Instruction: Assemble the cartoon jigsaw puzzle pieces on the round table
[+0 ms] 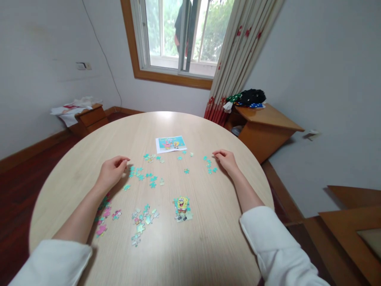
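Note:
My left hand (112,171) is over the left part of the table, its fingers loosely bent and apart, with no piece visible in them. Just beyond its fingertips lie teal jigsaw pieces (141,177). On the right, my right hand (226,161) has loosely bent fingers too and shows nothing in its grasp. Beside it is a short row of teal pieces (209,163). Between my forearms sits a joined puzzle section (182,209) with a yellow square cartoon figure. A printed reference picture (166,145) lies flat farther back.
Pink pieces (101,230) lie by my left forearm, partly hidden by it. Pale green and mixed pieces (140,228) form a loose group nearer me. The round wooden table (208,246) faces a window. Small cabinets stand at back left and back right (264,119).

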Available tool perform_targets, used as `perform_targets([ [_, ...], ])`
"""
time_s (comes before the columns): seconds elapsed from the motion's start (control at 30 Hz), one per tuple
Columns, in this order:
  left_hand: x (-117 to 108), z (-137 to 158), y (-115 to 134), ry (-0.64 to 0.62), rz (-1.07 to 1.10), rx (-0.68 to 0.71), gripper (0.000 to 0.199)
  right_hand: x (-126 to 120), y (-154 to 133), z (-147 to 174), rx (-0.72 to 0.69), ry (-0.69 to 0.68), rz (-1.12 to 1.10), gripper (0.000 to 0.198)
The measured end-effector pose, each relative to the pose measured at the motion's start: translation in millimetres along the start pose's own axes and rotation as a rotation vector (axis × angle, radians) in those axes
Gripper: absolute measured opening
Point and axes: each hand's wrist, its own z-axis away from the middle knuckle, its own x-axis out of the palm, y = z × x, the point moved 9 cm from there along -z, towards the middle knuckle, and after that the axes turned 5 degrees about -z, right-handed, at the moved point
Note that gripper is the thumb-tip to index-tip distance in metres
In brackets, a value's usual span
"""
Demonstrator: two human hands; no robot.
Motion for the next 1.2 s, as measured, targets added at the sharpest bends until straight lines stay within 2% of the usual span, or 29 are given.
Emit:
perform_targets([
  [0.13, -1, 1, 0, -0.007, -0.015, -0.024, 0.033, 2, 2, 1, 0.007, -0.093, -0.001, 0.026],
  [0.33, 1, 1, 1, -0.015, -0.032, 0.0, 0.033, 8, 3, 2, -0.022, -0.181, 0.059, 0.024],
  [0.57, 1, 1, 1, -0.016, -0.047, -0.015, 0.033, 19, -4, 6, -0.155, -0.334, 0.177, 0.02],
  [1.07, -1, 3, 4, -0.019, -0.105, -0.015, 0.031, 25, -10, 13, -0.178, -0.406, 0.211, 0.025],
  [1.2, -2, 3, 6, -0.016, -0.098, -0.021, 0.03, 26, -9, 12, -0.164, -0.393, 0.244, 0.019],
])
